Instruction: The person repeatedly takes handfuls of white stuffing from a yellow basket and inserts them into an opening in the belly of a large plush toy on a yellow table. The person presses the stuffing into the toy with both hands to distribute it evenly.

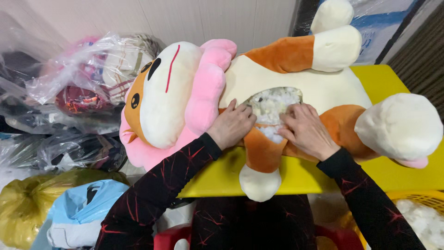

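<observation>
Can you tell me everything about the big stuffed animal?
The plush toy is large and soft-looking, orange and cream with a pink mane and white paws. It lies on its back across a yellow table. An open seam in its belly shows white stuffing. The left hand and right hand press beside the opening.

Plush toy (296, 78): orange body, cream belly and paws, pink mane, black eyes, red line on cream face. White stuffing (273, 109) in its belly. Yellow table (384, 83) under the toy. Sleeves (162, 194) black with red crack pattern. Left of the toy: clear bags (88, 74); below them an olive-yellow bag (27, 203) and a light blue bag (78, 213).
</observation>
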